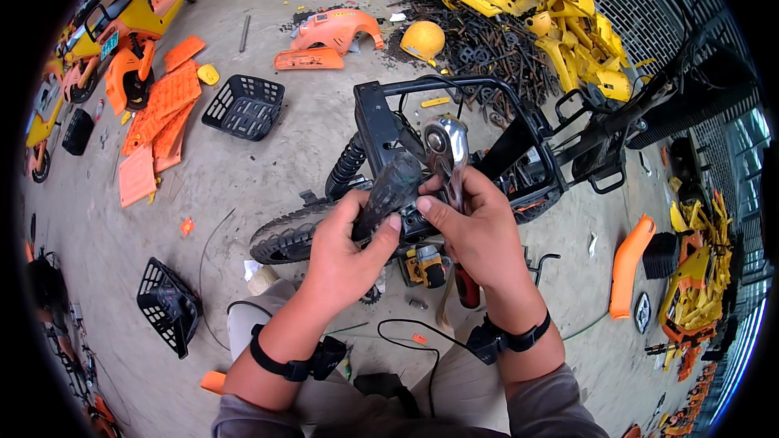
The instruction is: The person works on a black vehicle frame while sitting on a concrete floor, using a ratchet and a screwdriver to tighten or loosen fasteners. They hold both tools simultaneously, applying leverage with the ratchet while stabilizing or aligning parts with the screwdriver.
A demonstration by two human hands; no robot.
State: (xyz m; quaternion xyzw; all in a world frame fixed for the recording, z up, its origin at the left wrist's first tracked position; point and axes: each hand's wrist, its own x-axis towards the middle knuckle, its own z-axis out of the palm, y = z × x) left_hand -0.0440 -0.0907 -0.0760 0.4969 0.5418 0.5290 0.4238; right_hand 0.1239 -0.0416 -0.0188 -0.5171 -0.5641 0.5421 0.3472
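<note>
My left hand (339, 258) is closed around a dark, scuffed, rounded piece (394, 182) whose kind I cannot make out. Close beside it, my right hand (485, 239) grips a ratchet wrench (448, 146) with its chrome head up and its red handle hanging below the palm. The thumbs point toward each other, a small gap apart. Behind both hands stands a stripped black scooter frame (372, 118) with a spring shock absorber (346, 166) and a wheel (284, 235). Below the hands, a yellow and black cordless power tool (425, 266) rests near my legs.
Black baskets (243, 105) (169, 308) lie on the concrete floor at left, near stacked orange panels (162, 118). Yellow body panels (568, 24) and a heap of dark metal parts (495, 57) fill the back right. An orange strip (631, 268) lies at right.
</note>
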